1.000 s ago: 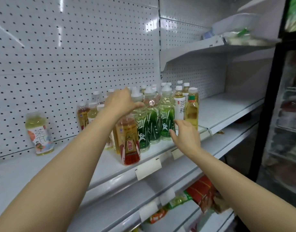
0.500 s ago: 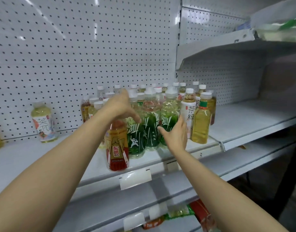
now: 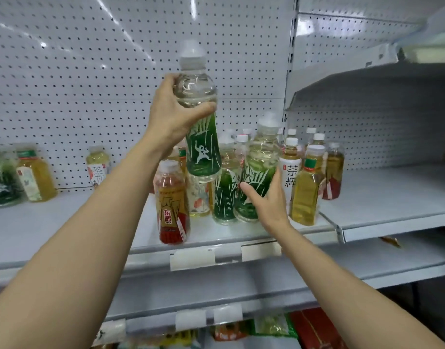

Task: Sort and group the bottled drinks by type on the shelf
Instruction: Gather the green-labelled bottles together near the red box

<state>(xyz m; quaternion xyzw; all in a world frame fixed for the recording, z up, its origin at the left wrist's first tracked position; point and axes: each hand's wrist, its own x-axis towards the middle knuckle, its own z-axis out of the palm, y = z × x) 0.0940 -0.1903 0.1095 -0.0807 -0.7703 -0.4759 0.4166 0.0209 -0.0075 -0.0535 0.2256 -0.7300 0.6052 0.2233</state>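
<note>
My left hand (image 3: 172, 114) grips a green-labelled clear bottle (image 3: 200, 137) round its shoulder and holds it in the air above the cluster. My right hand (image 3: 265, 200) wraps around a second green-labelled bottle (image 3: 260, 167) that stands on the white shelf (image 3: 380, 205), thumb on its front. Beside it stands a third green-labelled bottle (image 3: 225, 195). An orange and red bottle (image 3: 172, 202) stands at the front left of the cluster. A white-labelled tea bottle (image 3: 290, 170) and a yellow tea bottle (image 3: 305, 190) stand to the right. Several more bottles crowd behind.
Far left on the shelf stand a green-labelled bottle (image 3: 1, 182), a yellow bottle (image 3: 35, 177) and a small pale tea bottle (image 3: 98, 165). Pegboard wall (image 3: 90, 71) backs the shelf. An upper shelf (image 3: 367, 79) overhangs at the right. Packets (image 3: 274, 326) lie on lower shelves.
My left hand has lifted a green-labelled bottle up out of the cluster. My right hand has closed around another green-labelled bottle on the shelf. The camera view has shifted left.
</note>
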